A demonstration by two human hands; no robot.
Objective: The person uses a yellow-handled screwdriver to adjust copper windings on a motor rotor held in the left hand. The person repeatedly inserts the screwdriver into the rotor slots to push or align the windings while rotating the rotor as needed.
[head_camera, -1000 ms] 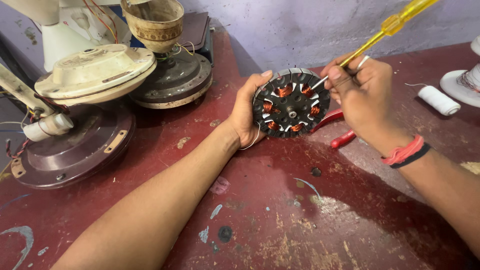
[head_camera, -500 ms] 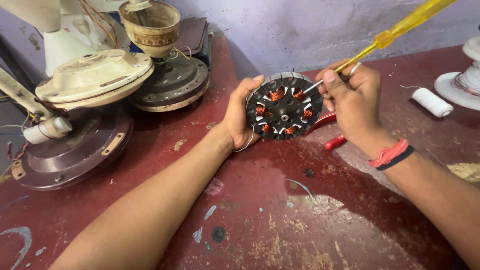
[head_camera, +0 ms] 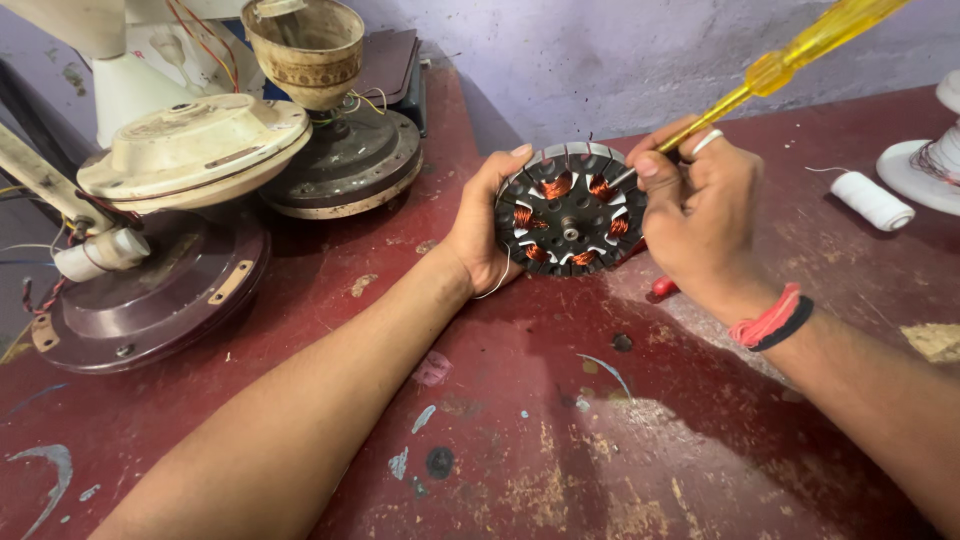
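A dismantled fan housing [head_camera: 150, 290] is sitting at nine o'clock. The left hand [head_camera: 480, 235] is gripping the round stator [head_camera: 570, 210] on edge at table centre. At three o'clock, the right hand [head_camera: 700, 220] is pinching a yellow screwdriver [head_camera: 800, 55]; a slipping tip could nick the copper windings.

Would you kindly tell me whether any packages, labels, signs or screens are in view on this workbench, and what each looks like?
None can be made out: no package, label, sign or screen.
The bench carries only bare hardware: a stator held by the left hand, a screwdriver in the right hand, and a white thread spool.
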